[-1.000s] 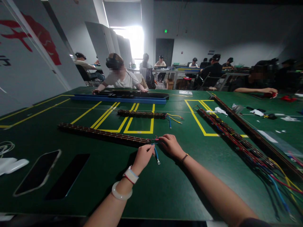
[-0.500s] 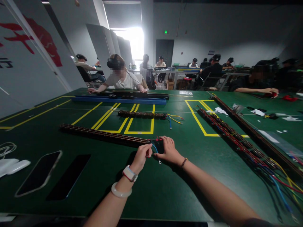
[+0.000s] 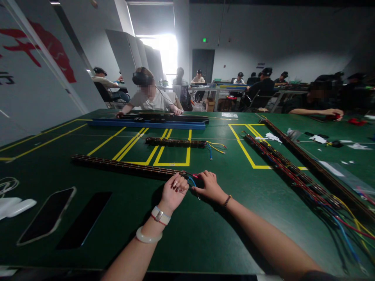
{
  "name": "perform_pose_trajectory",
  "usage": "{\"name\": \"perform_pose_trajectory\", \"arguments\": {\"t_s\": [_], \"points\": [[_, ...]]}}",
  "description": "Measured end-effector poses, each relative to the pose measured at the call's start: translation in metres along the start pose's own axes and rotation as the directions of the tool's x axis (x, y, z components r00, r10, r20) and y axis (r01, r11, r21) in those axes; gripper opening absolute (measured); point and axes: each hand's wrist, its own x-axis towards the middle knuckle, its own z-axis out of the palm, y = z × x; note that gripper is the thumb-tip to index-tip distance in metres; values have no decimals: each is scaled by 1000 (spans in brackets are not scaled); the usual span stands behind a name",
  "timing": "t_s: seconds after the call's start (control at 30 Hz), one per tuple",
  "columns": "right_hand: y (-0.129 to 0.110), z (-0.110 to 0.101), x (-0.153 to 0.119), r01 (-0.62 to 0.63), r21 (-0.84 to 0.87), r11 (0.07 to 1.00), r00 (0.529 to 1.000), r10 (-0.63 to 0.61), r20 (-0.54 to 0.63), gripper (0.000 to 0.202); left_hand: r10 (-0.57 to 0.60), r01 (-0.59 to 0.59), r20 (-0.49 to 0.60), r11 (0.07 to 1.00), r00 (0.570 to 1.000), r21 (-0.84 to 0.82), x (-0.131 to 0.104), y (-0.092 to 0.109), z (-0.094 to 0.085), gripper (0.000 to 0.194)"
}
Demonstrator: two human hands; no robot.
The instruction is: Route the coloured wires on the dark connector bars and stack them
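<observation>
A long dark slatted bar (image 3: 125,166) lies slantwise on the green table, with short red and blue wires at its right end. My left hand (image 3: 175,191) is at that end, wrist turned and fingers curled closed. Whatever is inside its fingers is hidden. Just to the right, my right hand (image 3: 209,187) is bent over the wires, fingertips by the red wire (image 3: 194,175) and thumb against the blue wire (image 3: 191,180). Behind them is a shorter dark bar (image 3: 175,143) with yellow and blue leads.
Two phones, one a dark phone (image 3: 84,219), lie at the left near a white object (image 3: 17,207). Long wired bars (image 3: 287,166) run along the right side. A blue rail (image 3: 146,124) stands across the far side, where a co-worker (image 3: 150,95) leans over. Paper scraps (image 3: 274,136) are scattered at right.
My left hand has rolled over, so its curled fingers now face upward. My right thumb has come down closer to the blue wire. The long bar has shifted slightly left.
</observation>
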Motion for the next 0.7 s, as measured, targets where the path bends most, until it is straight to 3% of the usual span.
{"name": "perform_pose_trajectory", "arguments": {"t_s": [0.2,0.4,0.7], "points": [[0,0,0,-3,22,1000,1000,3,7,47,140,-131,85,986,986,-103,-4,2,6,42],[-1,-1,0,-2,14,1000,1000,2,26,45,146,-137,81,985,986,-106,-8,0,8,41],[0,-2,-1,20,16,1000,999,-20,25,38,210,-206,-31,973,977,107,-7,2,11,44]]}}
